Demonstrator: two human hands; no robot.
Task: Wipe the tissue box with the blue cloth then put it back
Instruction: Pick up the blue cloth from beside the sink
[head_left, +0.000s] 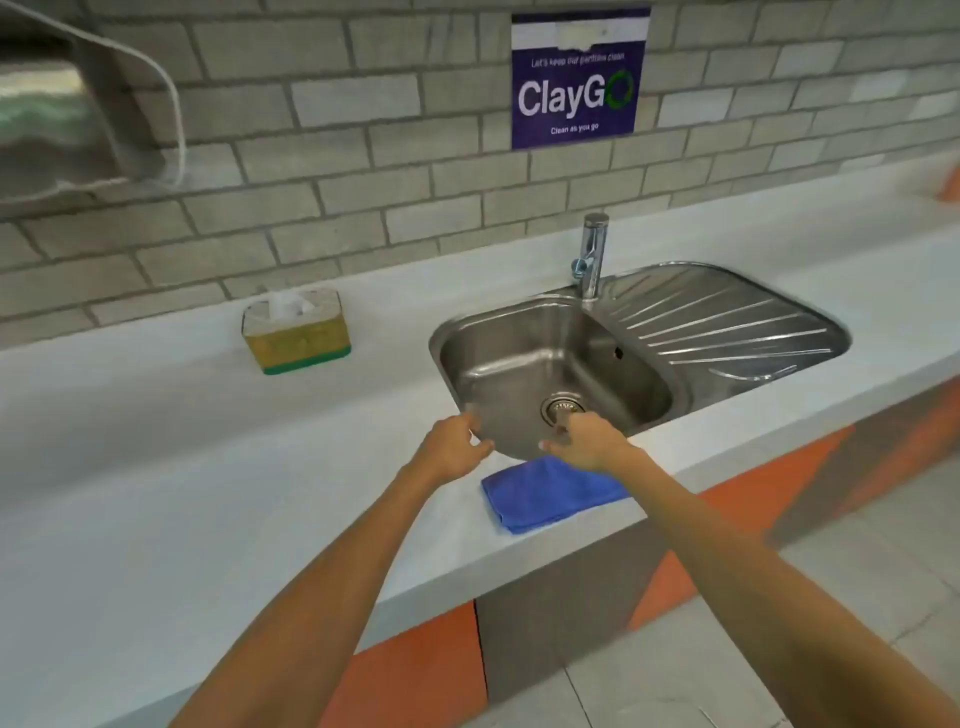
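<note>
A yellow tissue box (297, 332) with a green base and white tissue sticking out of its top stands on the grey counter, close to the brick wall. A folded blue cloth (545, 493) lies on the counter near its front edge, just in front of the sink. My left hand (453, 451) hovers over the sink's near rim, fingers loosely curled and apart, holding nothing. My right hand (587, 441) hangs just above the far edge of the cloth, fingers apart and empty; its wrist covers part of the cloth.
A steel sink (519, 358) with a drain, a chrome tap (593, 254) and a ribbed drainboard (727, 322) is set into the counter (182, 467). A purple sign (577, 78) hangs on the brick wall. A wall-mounted dispenser (62, 114) is at top left.
</note>
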